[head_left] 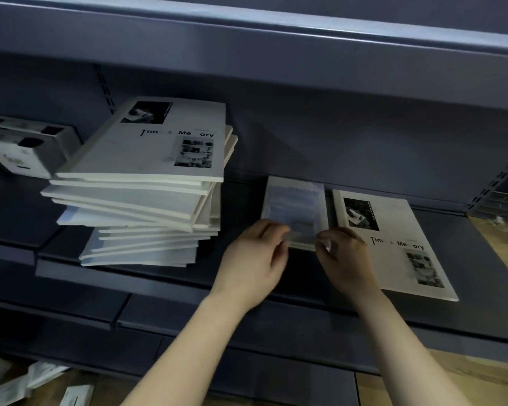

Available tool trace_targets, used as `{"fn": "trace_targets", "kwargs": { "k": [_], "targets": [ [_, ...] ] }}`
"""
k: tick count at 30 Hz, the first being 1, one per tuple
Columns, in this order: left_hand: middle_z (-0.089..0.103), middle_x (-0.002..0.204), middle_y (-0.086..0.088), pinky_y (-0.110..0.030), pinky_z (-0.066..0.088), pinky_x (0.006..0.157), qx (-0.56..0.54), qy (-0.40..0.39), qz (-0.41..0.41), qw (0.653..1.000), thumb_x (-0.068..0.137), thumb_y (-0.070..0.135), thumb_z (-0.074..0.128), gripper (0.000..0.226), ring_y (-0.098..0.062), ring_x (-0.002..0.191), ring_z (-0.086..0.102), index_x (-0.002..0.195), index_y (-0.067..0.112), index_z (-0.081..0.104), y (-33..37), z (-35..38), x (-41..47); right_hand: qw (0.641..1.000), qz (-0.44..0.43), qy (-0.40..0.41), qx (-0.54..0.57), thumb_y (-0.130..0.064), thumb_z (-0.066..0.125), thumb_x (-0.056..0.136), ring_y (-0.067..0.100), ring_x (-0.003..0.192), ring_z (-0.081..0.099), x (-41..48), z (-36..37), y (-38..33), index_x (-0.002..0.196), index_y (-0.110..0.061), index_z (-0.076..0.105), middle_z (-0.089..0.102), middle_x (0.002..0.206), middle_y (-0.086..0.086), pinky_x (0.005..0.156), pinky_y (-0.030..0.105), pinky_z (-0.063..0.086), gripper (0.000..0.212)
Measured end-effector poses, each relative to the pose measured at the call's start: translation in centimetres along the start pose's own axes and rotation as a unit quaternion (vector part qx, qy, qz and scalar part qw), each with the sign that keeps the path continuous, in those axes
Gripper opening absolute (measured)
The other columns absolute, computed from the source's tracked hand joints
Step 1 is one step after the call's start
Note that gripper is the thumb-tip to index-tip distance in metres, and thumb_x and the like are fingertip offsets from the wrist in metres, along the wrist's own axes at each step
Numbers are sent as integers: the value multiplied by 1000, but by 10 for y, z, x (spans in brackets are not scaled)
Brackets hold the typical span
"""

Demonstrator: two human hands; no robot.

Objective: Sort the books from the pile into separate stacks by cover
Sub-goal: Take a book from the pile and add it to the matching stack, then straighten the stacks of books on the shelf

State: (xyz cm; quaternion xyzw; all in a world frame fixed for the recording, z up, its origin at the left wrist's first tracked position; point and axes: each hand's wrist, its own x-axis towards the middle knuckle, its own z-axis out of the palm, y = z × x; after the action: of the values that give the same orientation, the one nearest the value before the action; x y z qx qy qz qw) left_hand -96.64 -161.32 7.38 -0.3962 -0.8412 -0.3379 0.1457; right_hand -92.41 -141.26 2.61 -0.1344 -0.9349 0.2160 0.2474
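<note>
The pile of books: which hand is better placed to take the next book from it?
Probably the left. The left hand holds the near edge of the blue-cover book on the side toward the pile; the right hand is on the far side, next to the lone Time & Memory book.

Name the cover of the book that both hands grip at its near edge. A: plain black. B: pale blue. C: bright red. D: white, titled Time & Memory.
B: the left hand and right hand pinch the near edge of the pale blue book, which lies between the pile and the white Time & Memory book.
</note>
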Motion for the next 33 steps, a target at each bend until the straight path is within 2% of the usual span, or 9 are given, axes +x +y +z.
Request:
{"fn": "trace_targets", "kwargs": {
  "k": [5,10,14,17,22,26,29,31,33],
  "targets": [
    [63,91,-1,-13,43,69,-57,168,32,984,87,11,59,18,-8,75,56,102,8,69,36,-64,10,1000,22,-6,19,-14,64,83,14,73,58,-9,-4,-17,93,-19,70,64,93,1,69,23,40,13],
    [65,90,-2,-20,43,72,20,243,0,970,88,18,55,19,-12,81,57,98,9,68,19,-124,17,998,36,-38,44,-20,61,85,15,83,64,-18,2,-34,95,-23,68,64,99,-2,77,34,54,13],
    [65,98,-13,-40,39,79,197,230,-136,943,85,37,52,37,-33,95,52,106,13,68,-29,-163,14,999,25,-35,25,-18,60,84,19,81,63,-24,6,-49,91,-21,68,65,94,1,74,36,52,10],
    [60,103,-19,-46,40,79,247,202,-234,919,84,45,57,42,-40,99,50,111,14,65,-57,-188,6,999,28,-25,15,-15,62,83,18,77,62,-30,9,-58,89,-19,68,65,92,2,72,31,49,10],
    [58,76,-14,-35,35,60,198,163,-290,922,84,58,54,53,-29,70,46,86,6,64,-80,-208,6,998,58,-35,10,-18,61,84,20,86,61,-41,13,-65,95,-19,69,64,97,1,72,29,47,13],
    [61,73,-15,-36,45,61,138,139,-304,932,71,67,64,67,-32,71,56,80,1,63,-86,-210,15,997,64,-37,-7,-18,62,83,23,89,61,-48,14,-70,96,-19,69,66,96,3,71,30,46,14],
    [61,68,-17,-34,43,56,94,116,-325,934,64,66,71,71,-32,67,59,74,-4,60,-89,-211,21,997,72,-34,-13,-18,62,83,23,92,61,-52,16,-70,96,-19,70,67,97,2,71,29,45,15],
    [62,70,-18,-34,44,56,73,103,-331,935,63,66,72,72,-33,68,60,77,-4,60,-92,-211,23,997,71,-35,-14,-18,63,83,22,93,60,-55,18,-69,96,-19,70,66,98,2,71,29,44,16],
    [65,80,-15,-40,53,66,48,101,-324,940,60,66,71,73,-33,74,64,93,2,59,-94,-210,26,997,69,-39,-23,-19,63,82,23,96,59,-57,20,-67,97,-19,70,66,98,2,72,29,45,17]
  ]
}}
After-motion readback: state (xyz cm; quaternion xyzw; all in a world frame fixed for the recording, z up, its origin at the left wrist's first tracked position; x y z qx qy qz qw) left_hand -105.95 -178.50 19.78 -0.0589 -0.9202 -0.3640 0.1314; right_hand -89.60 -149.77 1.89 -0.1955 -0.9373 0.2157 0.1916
